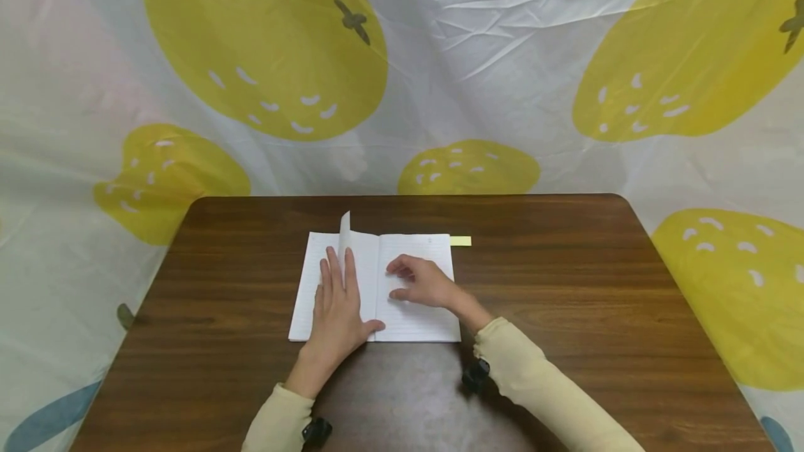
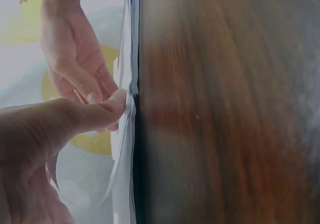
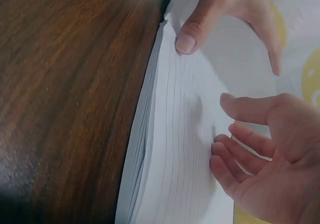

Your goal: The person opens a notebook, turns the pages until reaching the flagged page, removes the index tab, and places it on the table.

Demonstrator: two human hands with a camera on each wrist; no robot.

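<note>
An open lined notebook [image 1: 416, 316] lies in the middle of the brown table [image 1: 565, 284]. My left hand [image 1: 337, 302] lies flat on the left page with straight fingers, its thumb at the spine near the front edge. One page [image 1: 344, 229] stands upright by the spine just beyond those fingers. My right hand [image 1: 419, 283] rests on the right page, fingers loosely bent, fingertips touching the paper. In the right wrist view the lined page [image 3: 175, 134] bulges slightly under the right hand [image 3: 260, 149], and the left thumb [image 3: 192, 34] presses the page near the edge.
A small yellow sticky tab [image 1: 460, 241] pokes out at the notebook's far right corner. A white sheet printed with yellow fruit shapes [image 1: 264, 40] hangs behind and around the table. Bare wood [image 3: 75, 84] surrounds the notebook on all sides.
</note>
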